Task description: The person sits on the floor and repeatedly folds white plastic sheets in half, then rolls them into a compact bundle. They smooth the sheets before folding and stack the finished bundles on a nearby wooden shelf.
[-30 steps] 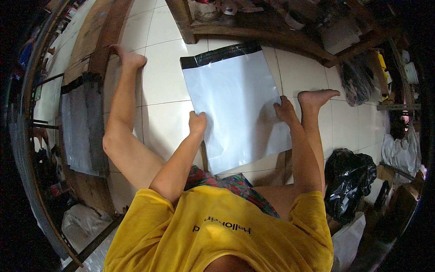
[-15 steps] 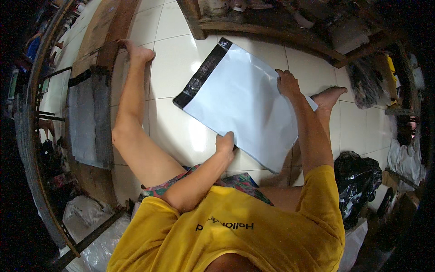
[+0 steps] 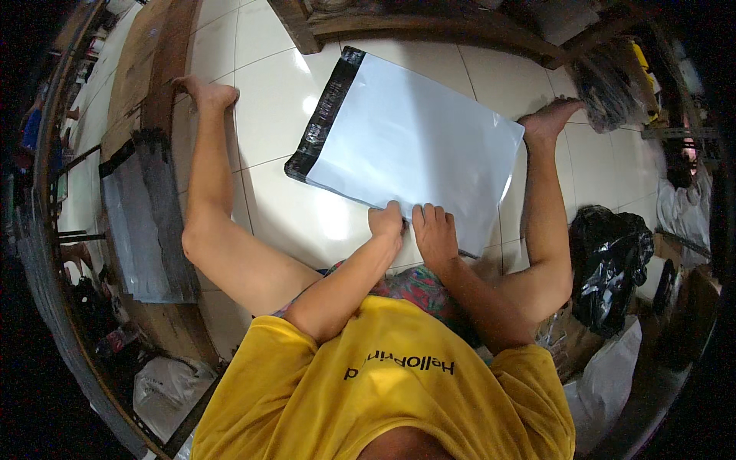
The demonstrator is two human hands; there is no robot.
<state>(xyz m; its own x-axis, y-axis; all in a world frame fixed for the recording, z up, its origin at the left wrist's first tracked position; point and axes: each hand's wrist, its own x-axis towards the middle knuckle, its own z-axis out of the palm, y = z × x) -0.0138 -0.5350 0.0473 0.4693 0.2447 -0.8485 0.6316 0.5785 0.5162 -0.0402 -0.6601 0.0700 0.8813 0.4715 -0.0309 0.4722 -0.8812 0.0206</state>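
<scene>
A stack of white plastic mailing bags (image 3: 429, 130), with a black band along its left end, lies slantwise over the tiled floor between my spread legs. My left hand (image 3: 387, 220) is closed on the stack's near edge, its thumb on top and the other fingers hidden beneath. Just right of it, my right hand (image 3: 435, 232) bends over the same edge, its fingers close together on the white surface. Its thumb is hard to make out. Thin layers show along the stack's near left edge.
Grey plastic bags (image 3: 146, 222) lie on a brown board (image 3: 146, 84) to the left. A wooden frame (image 3: 429, 31) stands at the far side. On the right are a black plastic bag (image 3: 609, 261) and a clear plastic bundle (image 3: 609, 92). My feet flank the stack.
My right hand has come from the stack's far right edge to the near edge beside my left hand. The stack now lies flatter, its right side no longer curled.
</scene>
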